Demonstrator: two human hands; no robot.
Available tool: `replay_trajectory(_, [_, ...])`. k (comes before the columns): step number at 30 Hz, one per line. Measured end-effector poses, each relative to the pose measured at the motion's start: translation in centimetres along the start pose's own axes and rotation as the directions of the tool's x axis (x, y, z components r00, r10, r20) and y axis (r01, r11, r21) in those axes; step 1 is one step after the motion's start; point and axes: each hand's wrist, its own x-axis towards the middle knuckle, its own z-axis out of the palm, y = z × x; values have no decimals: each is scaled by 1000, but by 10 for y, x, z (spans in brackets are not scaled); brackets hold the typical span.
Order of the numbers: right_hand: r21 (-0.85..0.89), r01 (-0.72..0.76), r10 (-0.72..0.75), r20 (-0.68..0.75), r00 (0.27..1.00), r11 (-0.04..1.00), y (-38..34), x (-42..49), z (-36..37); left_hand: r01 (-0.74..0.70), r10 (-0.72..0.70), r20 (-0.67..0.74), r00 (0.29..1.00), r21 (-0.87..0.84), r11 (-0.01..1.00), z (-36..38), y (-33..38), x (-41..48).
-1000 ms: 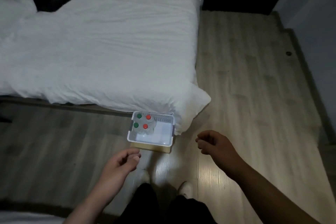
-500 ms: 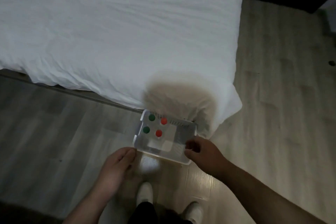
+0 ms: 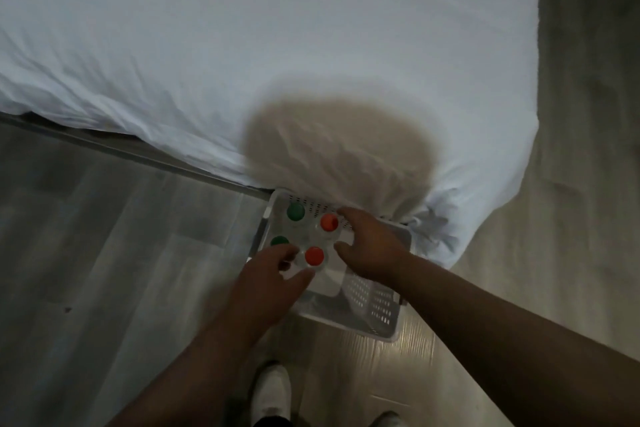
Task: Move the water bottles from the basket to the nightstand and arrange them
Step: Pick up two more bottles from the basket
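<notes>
**A:** What does the head view show of the bottles?

**B:** Four water bottles, all upright in one white perforated basket, seen from above by their caps. Two caps are green and two are orange-red.

**A:** How are they set?

**B:** In a square at the basket's left end. The far green-capped bottle and the near green-capped bottle stand on the left. The far orange-capped bottle and the near orange-capped bottle stand just to their right. The clear bodies sit close together, but the blur hides whether they touch.

**A:** And the basket itself?

**B:** It sits on the wood floor, its far edge tucked under the overhanging corner of the white duvet.

**A:** The two hands?

**B:** Both are over the basket. The left hand is spread wide. Its fingers partly cover the near green cap, and its thumb lies on the near side of the near orange-capped bottle. The right hand is spread wide too, with its fingers beyond the far orange cap and its thumb at the near right of it. Neither hand is closed round a bottle. I cannot tell whether either touches the plastic.

**A:** Anything else?

**B:** One round shadow lies on the duvet just above the basket. Two white shoes show at the bottom edge: the left shoe and the right shoe, which is barely in frame.
</notes>
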Motion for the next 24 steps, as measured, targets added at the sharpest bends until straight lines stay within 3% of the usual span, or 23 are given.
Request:
replay_trajectory(9, [-176, 85, -71, 86, 994, 981, 24, 51, 20, -150, 149, 17, 989, 157, 976, 42, -15, 33])
replay_trajectory(15, [-328, 163, -130, 118, 984, 931, 30, 57, 32, -330, 284, 168, 944, 456, 826, 44, -20, 36])
replay_trajectory(18, [-321, 155, -130, 97, 987, 934, 33, 48, 39, -344, 279, 201, 939, 524, 779, 47, -28, 38])
replay_trajectory(24, [-228, 70, -77, -21, 997, 971, 34, 25, 24, -308, 250, 181, 951, 496, 812, 51, -22, 37])
